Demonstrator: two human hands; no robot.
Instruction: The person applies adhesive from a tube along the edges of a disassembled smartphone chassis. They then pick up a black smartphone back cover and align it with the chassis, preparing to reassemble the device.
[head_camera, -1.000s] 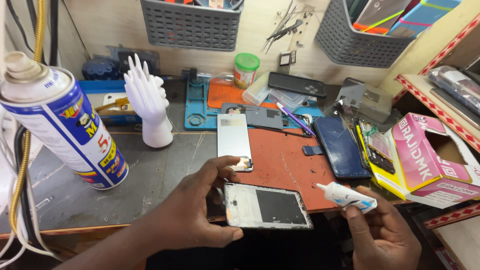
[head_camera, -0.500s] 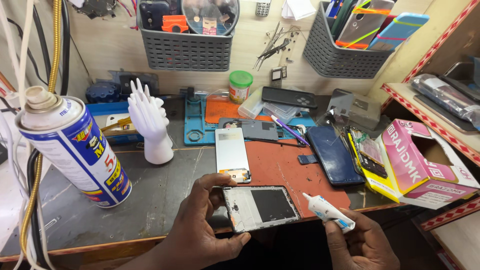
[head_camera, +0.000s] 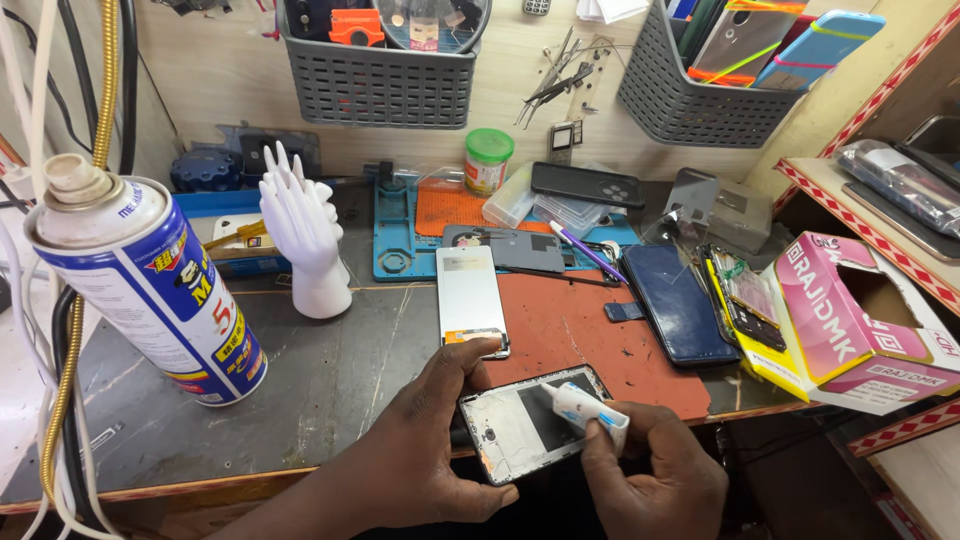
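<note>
A pretty cluttered grey workbench (head_camera: 300, 400) is seen from above, with two grey wall baskets (head_camera: 380, 85) hung over it. Biggest item on it is a blue and white spray can (head_camera: 150, 290) stood upright at the left, then an open pink cardboard box (head_camera: 865, 320) at the far right edge. A white hand-shaped stand (head_camera: 305, 240) is parked upright behind, and a red-brown work mat (head_camera: 590, 335) is laid in the middle, with a dark phone (head_camera: 680, 300) on its right side and a pale screen panel (head_camera: 470, 295) lying flat on its left. At the front edge, a phone frame (head_camera: 525, 425) is gripped by the left hand (head_camera: 430, 450), thumb curled over its top. A small white glue tube (head_camera: 590, 415) is pinched in the right hand (head_camera: 650, 475), nozzle tip pressed to the frame's inside.
</note>
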